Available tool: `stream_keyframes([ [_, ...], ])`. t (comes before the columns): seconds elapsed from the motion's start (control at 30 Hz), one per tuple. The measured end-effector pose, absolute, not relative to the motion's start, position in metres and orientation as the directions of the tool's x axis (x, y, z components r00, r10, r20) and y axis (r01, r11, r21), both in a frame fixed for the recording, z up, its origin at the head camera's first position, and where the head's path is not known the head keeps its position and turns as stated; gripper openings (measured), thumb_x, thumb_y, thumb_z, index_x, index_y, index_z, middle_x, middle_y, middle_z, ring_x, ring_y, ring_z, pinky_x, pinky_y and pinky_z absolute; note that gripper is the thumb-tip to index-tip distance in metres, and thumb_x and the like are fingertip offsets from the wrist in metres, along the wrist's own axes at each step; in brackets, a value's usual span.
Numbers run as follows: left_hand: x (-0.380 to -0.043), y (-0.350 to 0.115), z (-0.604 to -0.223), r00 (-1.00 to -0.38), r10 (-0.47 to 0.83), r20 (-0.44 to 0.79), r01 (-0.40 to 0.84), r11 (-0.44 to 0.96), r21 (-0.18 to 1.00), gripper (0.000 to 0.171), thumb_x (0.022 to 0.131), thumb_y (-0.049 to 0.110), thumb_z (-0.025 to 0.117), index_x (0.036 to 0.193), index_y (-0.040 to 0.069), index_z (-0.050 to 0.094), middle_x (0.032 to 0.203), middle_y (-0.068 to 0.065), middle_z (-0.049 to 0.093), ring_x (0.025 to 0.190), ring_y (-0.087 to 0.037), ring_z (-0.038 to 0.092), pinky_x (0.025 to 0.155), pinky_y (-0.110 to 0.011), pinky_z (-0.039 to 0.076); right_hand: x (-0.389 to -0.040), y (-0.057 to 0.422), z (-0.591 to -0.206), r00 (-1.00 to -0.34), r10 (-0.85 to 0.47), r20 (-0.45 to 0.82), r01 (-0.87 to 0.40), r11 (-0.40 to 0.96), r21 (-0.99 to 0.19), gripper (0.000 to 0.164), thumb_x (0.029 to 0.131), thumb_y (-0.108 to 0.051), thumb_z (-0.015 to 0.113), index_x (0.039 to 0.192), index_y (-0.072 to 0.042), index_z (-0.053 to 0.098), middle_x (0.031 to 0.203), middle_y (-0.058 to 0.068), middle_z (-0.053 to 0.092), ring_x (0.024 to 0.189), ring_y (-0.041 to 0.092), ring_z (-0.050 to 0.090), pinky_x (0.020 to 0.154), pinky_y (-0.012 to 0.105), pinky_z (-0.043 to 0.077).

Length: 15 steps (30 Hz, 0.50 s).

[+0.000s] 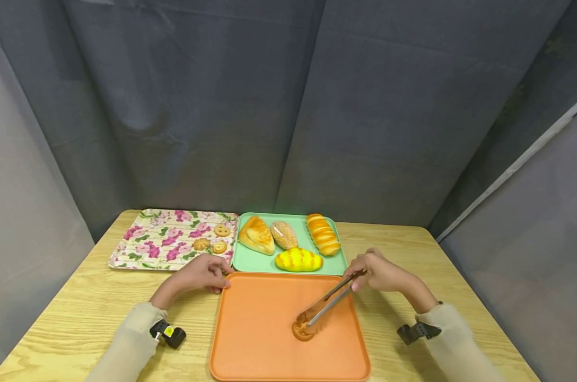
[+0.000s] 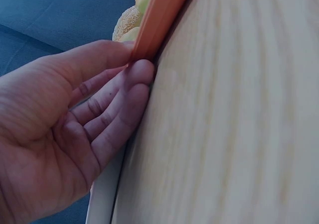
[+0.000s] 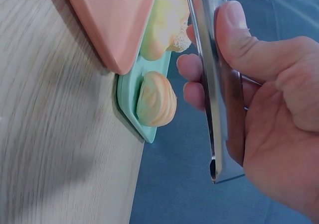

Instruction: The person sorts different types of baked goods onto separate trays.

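My right hand (image 1: 379,271) holds metal tongs (image 1: 330,304), which slant down and left over the orange tray (image 1: 255,323). At their tips is a round brown cookie (image 1: 300,333) on that tray; whether the tips squeeze it I cannot tell. In the right wrist view the thumb presses one side of the tongs, with fingertips showing on the other. My left hand (image 1: 202,273) pinches the far left corner of the orange tray. In the left wrist view its thumb lies on the rim, the other fingertips against the tray's side near the table.
Behind the orange tray lies a mint green tray (image 1: 241,261) with several breads, among them a striped loaf (image 1: 323,234) and a yellow bun (image 1: 298,260). To its left, a floral tray (image 1: 145,233) carries 3 cookies. Grey curtains surround the wooden table (image 1: 78,307).
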<state>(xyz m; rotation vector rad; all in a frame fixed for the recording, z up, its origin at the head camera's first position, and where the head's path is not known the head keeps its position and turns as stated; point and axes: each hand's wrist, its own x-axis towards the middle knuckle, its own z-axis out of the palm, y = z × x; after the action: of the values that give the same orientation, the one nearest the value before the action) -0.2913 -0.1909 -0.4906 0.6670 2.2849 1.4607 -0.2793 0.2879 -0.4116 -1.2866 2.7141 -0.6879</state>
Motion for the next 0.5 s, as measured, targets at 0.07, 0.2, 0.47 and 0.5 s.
stream_keyframes([
  [0.07, -0.2914, -0.1906, -0.491, -0.831, 0.555, -0.041, 0.199, 0.365, 0.91, 0.027, 0.089, 0.007, 0.078, 0.113, -0.004, 0.071, 0.079, -0.016, 0.075, 0.066, -0.02, 0.072, 0.062, -0.035, 0.062, -0.2796, 0.2874, -0.4111, -0.667, -0.735, 0.123, -0.707, 0.571, -0.418, 0.023, 0.075, -0.021, 0.082, 0.097, -0.015, 0.082, 0.083, -0.006, 0.074, 0.07, -0.001, 0.045, 0.08, 0.031, 0.018],
  [0.2, -0.2917, -0.1904, -0.4906, -0.833, 0.552, -0.044, 0.196, 0.368, 0.909, 0.027, 0.089, 0.007, 0.078, 0.113, -0.004, 0.071, 0.079, -0.015, 0.075, 0.066, -0.019, 0.072, 0.062, -0.034, 0.062, -0.2816, 0.2866, -0.4105, -0.661, -0.734, 0.158, -0.719, 0.559, -0.413, 0.018, 0.077, -0.02, 0.081, 0.095, -0.015, 0.082, 0.084, -0.007, 0.075, 0.07, -0.001, 0.047, 0.079, 0.031, 0.021],
  [0.47, -0.2925, -0.1908, -0.4914, -0.832, 0.553, -0.039, 0.204, 0.371, 0.906, 0.028, 0.089, 0.007, 0.077, 0.114, -0.005, 0.071, 0.079, -0.017, 0.075, 0.065, -0.019, 0.072, 0.062, -0.034, 0.062, -0.2823, 0.2851, -0.4096, -0.595, -0.782, 0.186, -0.774, 0.495, -0.395, 0.03, 0.077, -0.021, 0.08, 0.105, -0.011, 0.081, 0.09, -0.002, 0.076, 0.077, 0.009, 0.062, 0.077, 0.03, 0.03],
  [0.5, -0.2924, -0.1908, -0.4914, -0.832, 0.554, -0.038, 0.205, 0.37, 0.906, 0.028, 0.09, 0.007, 0.077, 0.113, -0.005, 0.07, 0.079, -0.017, 0.075, 0.065, -0.02, 0.072, 0.062, -0.034, 0.062, -0.2815, 0.2842, -0.4094, -0.582, -0.795, 0.173, -0.778, 0.482, -0.404, 0.033, 0.077, -0.021, 0.081, 0.107, -0.01, 0.08, 0.089, -0.003, 0.076, 0.078, 0.011, 0.063, 0.078, 0.031, 0.031],
])
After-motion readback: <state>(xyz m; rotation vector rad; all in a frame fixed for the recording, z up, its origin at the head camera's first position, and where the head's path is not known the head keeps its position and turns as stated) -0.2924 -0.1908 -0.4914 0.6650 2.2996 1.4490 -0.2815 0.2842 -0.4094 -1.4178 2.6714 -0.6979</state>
